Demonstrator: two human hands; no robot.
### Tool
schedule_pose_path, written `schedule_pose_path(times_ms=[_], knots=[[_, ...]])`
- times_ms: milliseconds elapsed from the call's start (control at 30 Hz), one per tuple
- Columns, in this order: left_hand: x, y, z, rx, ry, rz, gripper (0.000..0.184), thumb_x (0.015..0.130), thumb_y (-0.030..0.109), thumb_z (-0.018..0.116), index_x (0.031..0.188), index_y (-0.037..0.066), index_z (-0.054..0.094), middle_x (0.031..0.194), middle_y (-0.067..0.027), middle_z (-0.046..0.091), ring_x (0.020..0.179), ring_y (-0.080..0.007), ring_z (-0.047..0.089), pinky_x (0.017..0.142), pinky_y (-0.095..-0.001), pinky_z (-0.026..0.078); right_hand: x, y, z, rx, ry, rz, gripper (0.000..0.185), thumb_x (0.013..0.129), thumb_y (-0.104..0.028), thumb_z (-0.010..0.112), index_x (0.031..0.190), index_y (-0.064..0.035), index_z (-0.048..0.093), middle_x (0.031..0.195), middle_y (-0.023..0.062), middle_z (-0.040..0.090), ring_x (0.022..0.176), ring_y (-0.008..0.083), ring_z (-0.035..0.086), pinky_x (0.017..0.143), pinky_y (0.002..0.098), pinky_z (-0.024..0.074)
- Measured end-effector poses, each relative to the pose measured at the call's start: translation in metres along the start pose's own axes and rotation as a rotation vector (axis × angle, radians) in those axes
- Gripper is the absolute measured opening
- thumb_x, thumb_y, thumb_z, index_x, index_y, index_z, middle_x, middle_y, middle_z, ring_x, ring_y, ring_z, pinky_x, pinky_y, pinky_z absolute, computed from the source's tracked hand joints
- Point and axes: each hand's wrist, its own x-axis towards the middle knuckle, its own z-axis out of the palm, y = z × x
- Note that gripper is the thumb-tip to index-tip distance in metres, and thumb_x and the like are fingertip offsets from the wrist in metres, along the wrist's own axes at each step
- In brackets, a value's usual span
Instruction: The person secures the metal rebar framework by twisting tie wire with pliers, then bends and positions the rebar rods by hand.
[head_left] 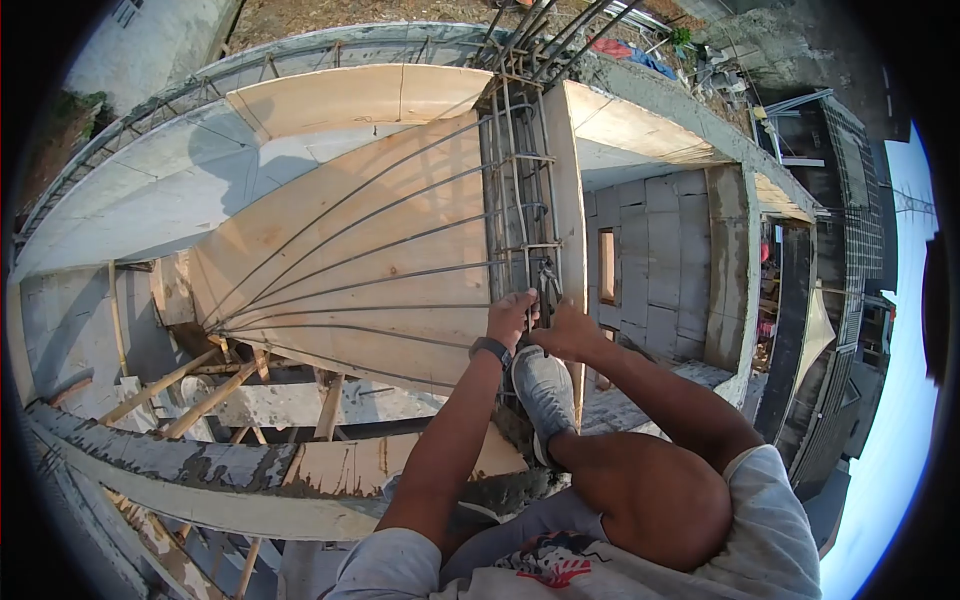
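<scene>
My left hand [513, 318], with a dark watch on its wrist, has its fingers closed at a steel rebar cage [520, 190]; what is between them is too small to name. Beside it on the right, my right hand [568, 330] is wrapped round the handles of dark pliers [546, 285]. The pliers' head points up and rests against the cage bars. Several thin rebars [400, 240] fan leftward from the cage over a plywood panel [440, 160]. My grey shoe [543, 390] stands just below my hands.
Upright rebar ends [540, 35] stick up past the cage. A plywood board [572, 170] edges it on the right, beside a deep room with block walls [655, 260]. Wooden props [215, 398] and a concrete-smeared beam [160, 458] lie lower left. Open drops flank the beam.
</scene>
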Motion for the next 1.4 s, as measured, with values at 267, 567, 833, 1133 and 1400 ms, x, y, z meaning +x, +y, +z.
schedule_pose_path(times_ms=[267, 567, 833, 1133, 1400], knots=[[0.039, -0.053, -0.042, 0.311, -0.067, 0.287, 0.024, 0.086, 0.026, 0.072, 0.089, 0.003, 0.069, 0.076, -0.0028, 0.066, 0.073, -0.0104, 0.06, 0.068, -0.029, 0.05, 0.037, -0.059, -0.038, -0.231, -0.675, 0.237, 0.033, 0.078, -0.02, 0.063, 0.097, 0.0066, 0.067, 0.085, 0.0209, 0.067, 0.079, 0.0343, 0.069, 0.071, 0.0515, 0.0596], [-0.001, -0.042, -0.027, 0.731, 0.139, 0.358, 0.031, 0.088, 0.035, 0.064, 0.095, 0.005, 0.069, 0.09, -0.0168, 0.071, 0.087, -0.0329, 0.068, 0.078, -0.0406, 0.052, 0.039, -0.076, -0.018, -0.827, -0.472, 0.18, 0.027, 0.077, -0.017, 0.071, 0.102, -0.0066, 0.074, 0.094, 0.0124, 0.074, 0.086, 0.0295, 0.072, 0.074, 0.0429, 0.058], [-0.02, -0.03, -0.027, 0.783, 0.146, 0.306, 0.034, 0.086, 0.037, 0.065, 0.096, 0.004, 0.069, 0.093, -0.0164, 0.071, 0.09, -0.0316, 0.067, 0.082, -0.0398, 0.051, 0.053, -0.092, -0.045, -0.923, -0.53, 0.199, 0.02, 0.08, -0.007, 0.065, 0.098, -0.007, 0.074, 0.088, 0.012, 0.073, 0.075, 0.0268, 0.071, 0.062, 0.0411, 0.058], [-0.01, -0.046, -0.036, 0.639, 0.133, 0.324, 0.031, 0.088, 0.03, 0.068, 0.096, 0.001, 0.067, 0.089, -0.0104, 0.072, 0.084, -0.0207, 0.068, 0.078, -0.0334, 0.051, 0.054, -0.056, -0.025, -0.001, -0.491, 0.548, 0.012, 0.088, -0.003, 0.054, 0.085, 0.0046, 0.063, 0.068, 0.0157, 0.064, 0.056, 0.0272, 0.063, 0.052, 0.0445, 0.0534], [-0.008, -0.045, -0.027, 0.349, 0.088, 0.2, 0.024, 0.093, 0.023, 0.057, 0.096, 0.002, 0.068, 0.089, -0.0071, 0.069, 0.085, -0.0193, 0.065, 0.077, -0.0308, 0.049, 0.015, -0.04, -0.028, 1.141, -0.279, 0.674, 0.032, 0.099, -0.019, 0.052, 0.073, -0.001, 0.055, 0.065, 0.0113, 0.058, 0.051, 0.0209, 0.055, 0.047, 0.0354, 0.0476]])
